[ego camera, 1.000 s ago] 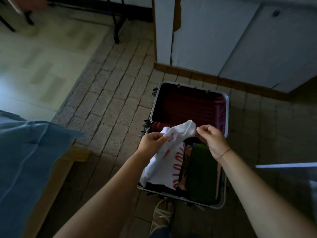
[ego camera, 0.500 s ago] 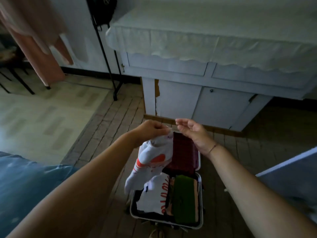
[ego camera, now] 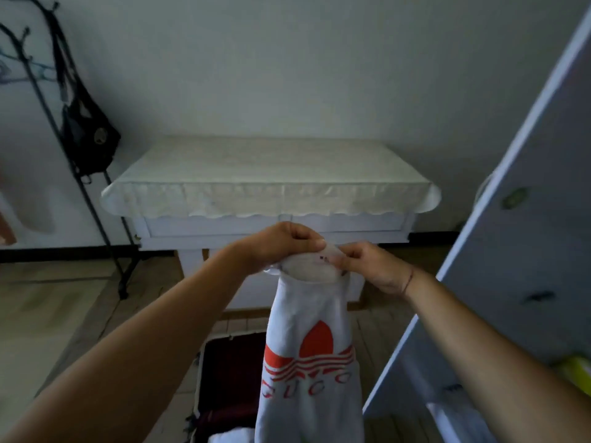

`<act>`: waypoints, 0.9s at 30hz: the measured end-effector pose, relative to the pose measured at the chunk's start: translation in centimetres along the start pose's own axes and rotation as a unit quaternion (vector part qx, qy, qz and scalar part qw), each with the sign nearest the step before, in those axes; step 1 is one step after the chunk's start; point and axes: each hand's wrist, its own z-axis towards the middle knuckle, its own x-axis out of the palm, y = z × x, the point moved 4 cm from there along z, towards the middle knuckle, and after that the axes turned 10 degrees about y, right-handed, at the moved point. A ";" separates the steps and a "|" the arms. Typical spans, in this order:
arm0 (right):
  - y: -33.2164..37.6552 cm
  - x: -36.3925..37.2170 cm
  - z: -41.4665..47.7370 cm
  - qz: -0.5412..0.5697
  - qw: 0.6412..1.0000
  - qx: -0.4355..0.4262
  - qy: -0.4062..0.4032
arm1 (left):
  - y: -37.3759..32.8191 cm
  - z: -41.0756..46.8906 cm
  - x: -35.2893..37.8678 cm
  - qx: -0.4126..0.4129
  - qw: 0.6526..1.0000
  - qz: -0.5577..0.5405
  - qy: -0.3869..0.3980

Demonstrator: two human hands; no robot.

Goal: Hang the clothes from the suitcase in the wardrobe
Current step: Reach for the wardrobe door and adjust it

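A person's left hand point(ego camera: 281, 244) and right hand point(ego camera: 371, 266), held close together, each pinch the collar of a white T-shirt point(ego camera: 307, 314) with a red logo; the shirt hangs below them, above the open suitcase point(ego camera: 230, 372).

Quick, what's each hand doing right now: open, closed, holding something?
Left hand: closed, fingers pinching the collar of the white T-shirt.
Right hand: closed, fingers pinching the same collar from the other side.

A white wooden bench point(ego camera: 208, 227) draped with a pale scalloped cloth point(ego camera: 268, 174) stands at twelve o'clock. A black bag point(ego camera: 89, 139) hangs from a black metal rack point(ego camera: 109, 255) at ten o'clock.
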 end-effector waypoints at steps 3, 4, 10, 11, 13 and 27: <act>1.0 -3.5 -3.4 0.043 0.992 -0.043 -0.106 | -2.7 2.9 1.9 0.012 0.998 0.044 0.050; 1.3 -4.8 -4.8 0.053 0.986 -0.056 -0.149 | -3.7 4.0 2.6 0.014 0.995 0.071 0.070; 3.3 -11.3 -15.1 0.131 0.923 -0.094 -0.351 | -7.9 9.5 5.9 0.042 0.978 0.168 0.113; 3.1 -12.0 -16.9 0.114 0.916 -0.081 -0.375 | -8.8 10.4 6.7 0.060 0.983 0.132 0.110; 2.7 -12.7 -20.3 0.068 0.906 -0.043 -0.416 | -10.7 11.8 8.9 0.091 0.987 0.062 0.115; -4.9 -15.3 -41.3 -0.014 0.822 0.137 -0.553 | -19.9 18.8 26.6 0.169 0.962 -0.102 0.189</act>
